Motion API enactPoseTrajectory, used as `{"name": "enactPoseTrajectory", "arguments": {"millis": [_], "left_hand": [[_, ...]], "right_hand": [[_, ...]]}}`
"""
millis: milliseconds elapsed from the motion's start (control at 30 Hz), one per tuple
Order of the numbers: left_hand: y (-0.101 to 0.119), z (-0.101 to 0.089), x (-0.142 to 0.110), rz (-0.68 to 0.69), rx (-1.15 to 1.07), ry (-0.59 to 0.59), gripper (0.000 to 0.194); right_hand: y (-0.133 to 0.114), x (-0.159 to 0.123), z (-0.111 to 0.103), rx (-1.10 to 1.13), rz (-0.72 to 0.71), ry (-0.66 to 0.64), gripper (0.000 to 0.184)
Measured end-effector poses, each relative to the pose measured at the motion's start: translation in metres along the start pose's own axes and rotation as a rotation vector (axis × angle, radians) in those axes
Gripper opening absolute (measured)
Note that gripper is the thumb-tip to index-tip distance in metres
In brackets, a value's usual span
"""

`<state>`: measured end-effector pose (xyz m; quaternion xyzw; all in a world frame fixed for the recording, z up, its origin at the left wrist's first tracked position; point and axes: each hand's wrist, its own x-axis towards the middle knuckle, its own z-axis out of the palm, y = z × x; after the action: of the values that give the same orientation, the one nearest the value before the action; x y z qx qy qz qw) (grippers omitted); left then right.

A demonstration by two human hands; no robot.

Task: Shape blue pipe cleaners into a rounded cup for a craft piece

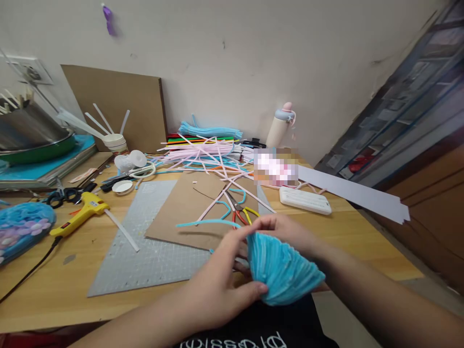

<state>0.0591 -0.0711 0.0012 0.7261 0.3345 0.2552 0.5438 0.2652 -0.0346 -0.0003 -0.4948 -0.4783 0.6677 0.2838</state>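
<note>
Bundle [284, 273]: blue, fuzzy, held at the table's [47, 304] near edge.
Left hand [230, 282]: closed on it, thumb pressing.
Right hand [281, 231]: behind it; grip hidden, cannot tell.
Strip [206, 222]: juts leftward, seemingly being attached; calls for steady holding.
Pliers [237, 207]: beyond, on cardboard [170, 215].

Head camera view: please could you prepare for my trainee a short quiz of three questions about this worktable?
1. True or false: the left hand has its thumb against the fuzzy blue piece.

2. Which colour is the body of the glue gun?
A) purple
B) yellow
C) white

3. Fill in the missing word: the brown board lying on the table partly covers the grey cutting ____.

Key: 1. True. 2. B. 3. mat.
</note>
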Motion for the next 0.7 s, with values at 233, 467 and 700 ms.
{"name": "enactPoseTrajectory", "arguments": {"millis": [233,467,700], "left_hand": [[-0.002,0.039,0.033,0.103,0.496,-0.251,0.051],[-0.008,0.064,0.057,0.260,0.907,-0.199,0.023],[-0.026,0.057,0.061,0.281,1.048,-0.183,0.015]], "right_hand": [[0.037,-0.054,-0.059,-0.520,0.186,0.017,0.027],[0.022,-0.044,-0.075,-0.857,0.210,-0.076,0.026],[0.006,-0.007,-0.070,-1.120,0.274,-0.128,0.020]]}}
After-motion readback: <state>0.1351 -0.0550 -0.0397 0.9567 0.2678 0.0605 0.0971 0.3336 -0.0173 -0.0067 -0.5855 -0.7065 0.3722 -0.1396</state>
